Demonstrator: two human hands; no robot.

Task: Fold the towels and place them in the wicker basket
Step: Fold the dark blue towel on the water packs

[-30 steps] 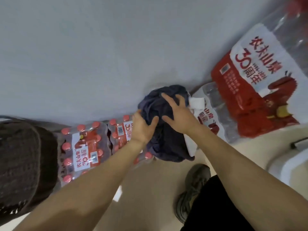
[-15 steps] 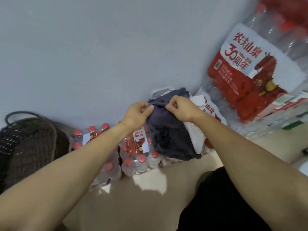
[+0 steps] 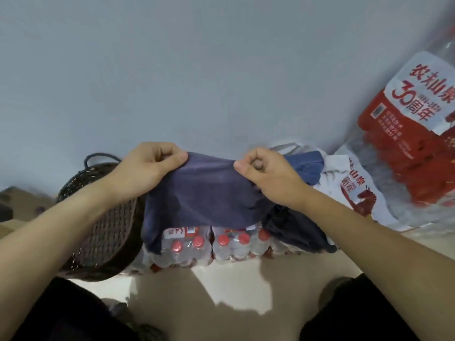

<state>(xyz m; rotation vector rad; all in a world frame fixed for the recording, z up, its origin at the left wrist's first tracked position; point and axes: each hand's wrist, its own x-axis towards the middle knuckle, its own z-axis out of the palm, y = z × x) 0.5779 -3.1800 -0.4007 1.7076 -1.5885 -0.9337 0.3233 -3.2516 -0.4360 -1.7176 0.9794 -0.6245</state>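
Towel (image 3: 209, 193) dark blue-purple, top edge stretched flat; left hand (image 3: 145, 168), right hand (image 3: 268, 175) each pinching corner.

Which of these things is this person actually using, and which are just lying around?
In use:
purple towel, pinched by left hand and right hand
wicker basket
blue towel, waiting

Lying about:
bottled water packs
large red-labelled water pack

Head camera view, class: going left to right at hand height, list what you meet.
Dark woven wicker basket → left hand → stretched purple-blue towel → right hand → red-and-white labelled water-bottle pack.
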